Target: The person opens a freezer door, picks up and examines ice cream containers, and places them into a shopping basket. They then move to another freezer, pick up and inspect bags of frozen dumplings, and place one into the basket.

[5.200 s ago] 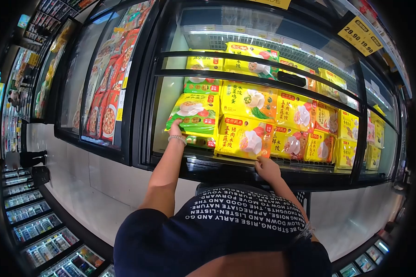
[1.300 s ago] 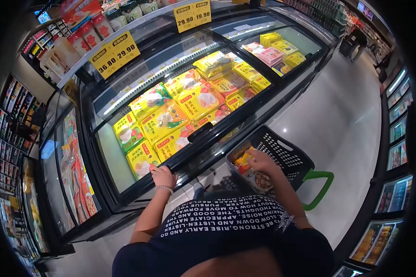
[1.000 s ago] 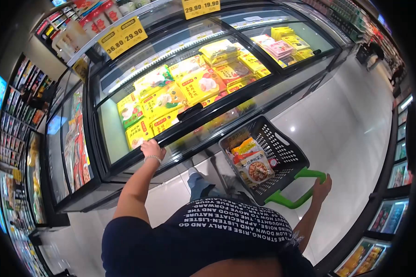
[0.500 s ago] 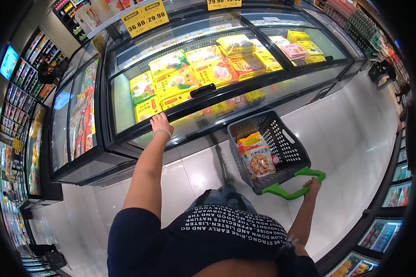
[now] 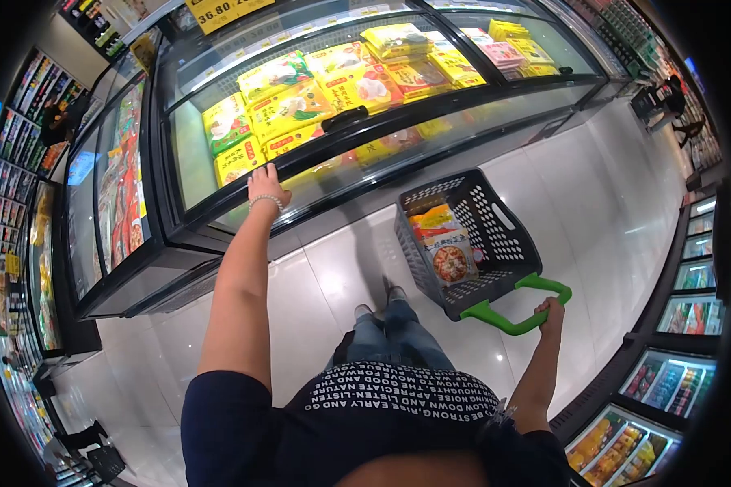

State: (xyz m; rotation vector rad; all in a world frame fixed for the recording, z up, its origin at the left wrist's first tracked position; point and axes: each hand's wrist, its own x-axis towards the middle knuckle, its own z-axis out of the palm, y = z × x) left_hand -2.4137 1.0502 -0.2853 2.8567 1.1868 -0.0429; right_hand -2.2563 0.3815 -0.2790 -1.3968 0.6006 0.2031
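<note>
My left hand (image 5: 268, 185), with a beaded bracelet at the wrist, rests on the black front edge of a chest freezer (image 5: 300, 150). Its fingers lie stretched over the rim. Under the glass are yellow packs of frozen food (image 5: 292, 109), stacked in rows, and a black lid handle (image 5: 344, 118) sits to the right of this hand. My right hand (image 5: 550, 313) is closed around the green handle (image 5: 508, 325) of a grey shopping basket (image 5: 495, 235). Inside the basket lies a food bag (image 5: 451, 258) with a round dish pictured on it.
Another freezer (image 5: 126, 174) with red packs adjoins on the left. A yellow price sign (image 5: 227, 11) hangs above. Lit glass-door fridges (image 5: 666, 381) line the right side, and people (image 5: 666, 101) stand far right. My shoes (image 5: 395, 294) are on the pale tiled floor (image 5: 333, 268).
The view has tilted down, so the freezer sits higher and further left, and my jeans and shoes show more. My left hand stays on the freezer edge; my right hand keeps the basket handle.
</note>
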